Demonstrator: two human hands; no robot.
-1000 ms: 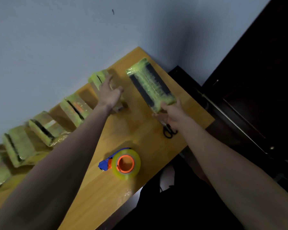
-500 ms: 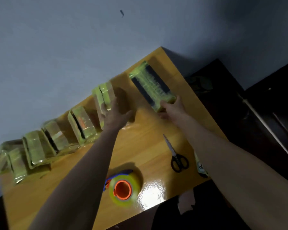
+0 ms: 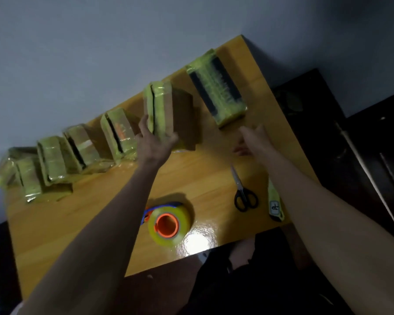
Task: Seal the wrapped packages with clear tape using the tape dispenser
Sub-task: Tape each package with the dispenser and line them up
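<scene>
Left hand (image 3: 154,142) grips the near end of an upright rectangular package wrapped in yellow-green tape (image 3: 160,110), thumb on its left face and fingers curled round its right side; the package stands on edge on the glossy orange-yellow wooden table (image 3: 77,214). Right hand (image 3: 254,139) hovers just short of a second, flat-lying package with black bands under yellow-green wrap (image 3: 216,87), its fingers relaxed and loosely extended, holding nothing; a small gap separates the fingertips from the package's near end. To the left of the left-hand fingers, a row of similar wrapped packages (image 3: 77,151) leans along the grey wall (image 3: 100,42), the nearest one just beside the thumb. Behind both wrists, towards the person, the clear tape roll on a blue dispenser with an orange core (image 3: 167,225) lies on the table, well apart from either hand. Black-handled scissors (image 3: 242,192) lie behind the right-hand fingers, beneath the forearm's left side, and a yellow-green utility knife (image 3: 274,203) lies just beside them, partly hidden by the right forearm
</scene>
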